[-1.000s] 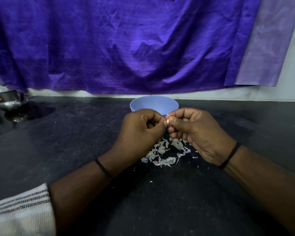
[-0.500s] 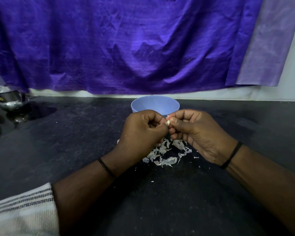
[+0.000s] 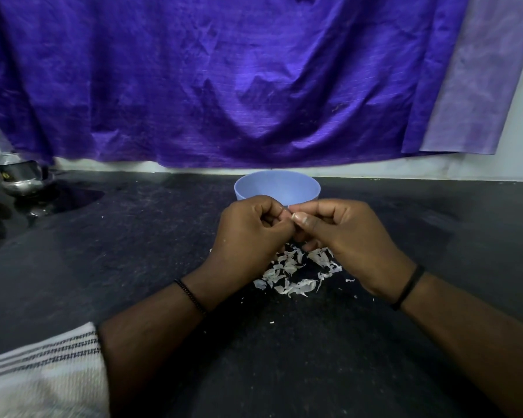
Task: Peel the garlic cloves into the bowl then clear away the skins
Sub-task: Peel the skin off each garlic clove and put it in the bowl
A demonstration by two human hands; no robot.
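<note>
A light blue bowl [image 3: 277, 188] stands on the black counter at the middle back; its inside is hidden from here. Just in front of it my left hand [image 3: 251, 233] and my right hand [image 3: 341, 236] meet, fingertips pinched together on a small garlic clove [image 3: 292, 216], of which only a pale sliver shows between the thumbs. Under and just behind the hands lies a pile of white garlic skins [image 3: 293, 276], with several loose flakes scattered around it.
A shiny steel pot [image 3: 20, 176] sits at the far left of the black counter [image 3: 133, 267]. A purple cloth [image 3: 224, 79] hangs over the wall behind. A striped white cloth [image 3: 40, 372] lies at the lower left by my forearm.
Both hands have stayed pinched on the clove, shifting slightly as the fingers work it. The left thumb now covers more of the clove. The bowl and skins are unmoved.
</note>
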